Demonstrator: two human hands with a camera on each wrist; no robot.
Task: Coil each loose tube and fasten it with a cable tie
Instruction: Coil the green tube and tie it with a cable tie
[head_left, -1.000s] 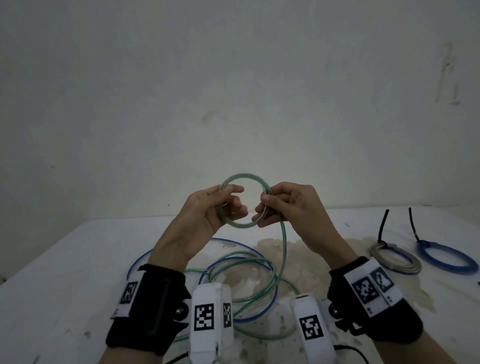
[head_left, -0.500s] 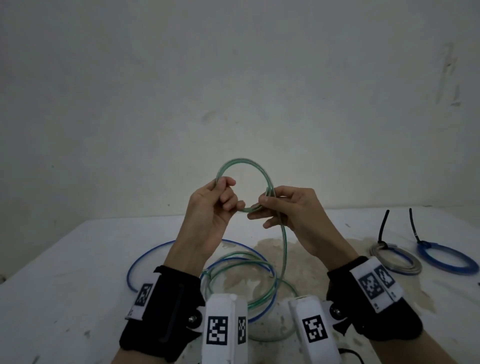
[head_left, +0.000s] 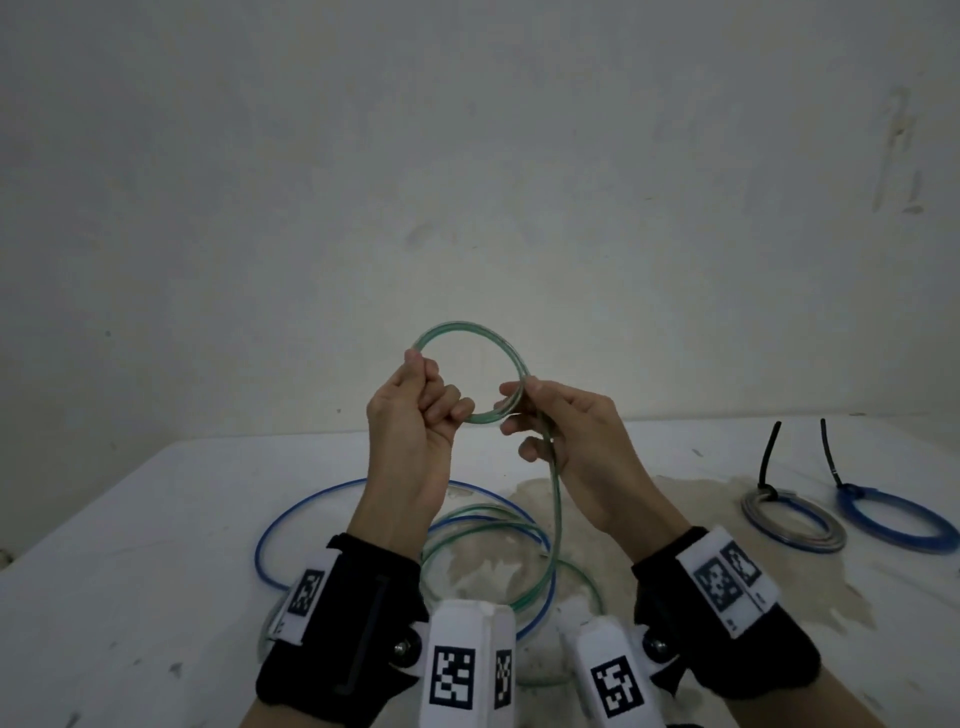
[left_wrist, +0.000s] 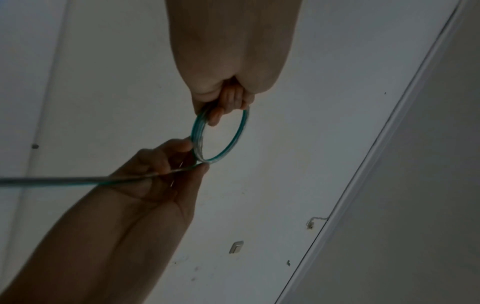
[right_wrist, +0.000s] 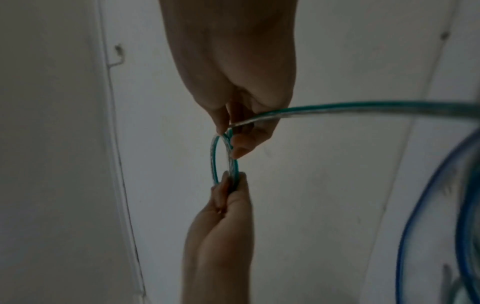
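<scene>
Right wrist view. The right hand (right_wrist: 241, 98) enters from the top, its fingertips (right_wrist: 240, 151) pinching the upper edge of a small coil of green-striped clear tube (right_wrist: 217, 164). The left hand (right_wrist: 223, 216) rises from below and pinches the coil's lower edge. The tube's free length arcs rightward. Loops of blue tube (right_wrist: 415, 216) blur at right.

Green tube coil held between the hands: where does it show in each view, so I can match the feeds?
Head: green tube coil at centre, raised above the table.
Left wrist: the coil sits centre, below the left hand.
Right wrist: the coil sits centre, seen nearly edge-on.
Shared landmark: the right hand pinching where the tail leaves the coil.
</scene>
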